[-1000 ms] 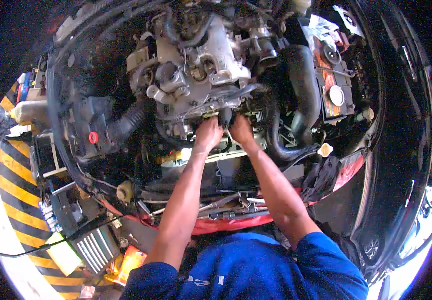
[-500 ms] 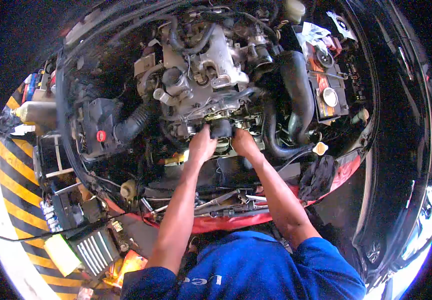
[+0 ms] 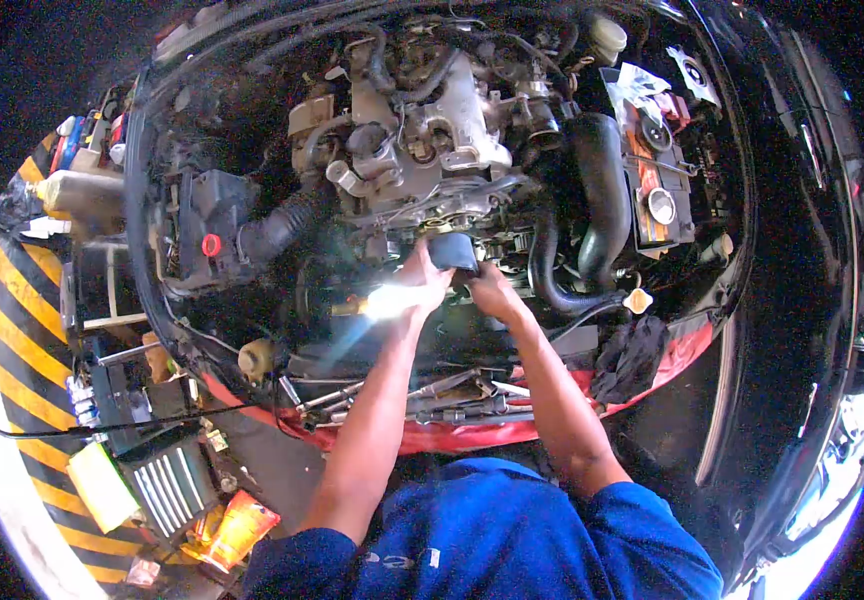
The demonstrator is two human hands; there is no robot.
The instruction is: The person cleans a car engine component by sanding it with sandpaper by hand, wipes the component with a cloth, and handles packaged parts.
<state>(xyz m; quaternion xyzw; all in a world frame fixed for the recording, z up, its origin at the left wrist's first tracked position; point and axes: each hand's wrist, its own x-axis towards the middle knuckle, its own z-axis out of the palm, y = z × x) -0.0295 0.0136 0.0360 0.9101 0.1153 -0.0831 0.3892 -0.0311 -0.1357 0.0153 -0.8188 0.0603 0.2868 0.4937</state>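
Note:
At the front of the car engine (image 3: 422, 150), between my two hands, is a short, dark cylindrical piece (image 3: 452, 251) that looks like rubber. My left hand (image 3: 426, 282) has its fingers closed round the left side of it. From the right, my right hand (image 3: 494, 291) grips its lower right edge, the fingertips partly hidden. A glaring lit lamp (image 3: 384, 301) shines just beside my left wrist. Behind the piece run hoses and metal parts of the engine; whether it touches them I cannot tell.
A thick black hose (image 3: 600, 190) and the battery (image 3: 664, 190) stand at right. Several wrenches and ratchets (image 3: 452, 390) lie along the front edge over a red cloth (image 3: 432, 437). A black cloth (image 3: 627, 360) hangs at front right. An open toolbox (image 3: 167, 490) sits on the floor at left.
The dark piece has tilted toward me, showing more of its face, with both hands shifting slightly nearer. The lamp's glare is now stronger. My head view has shifted a little.

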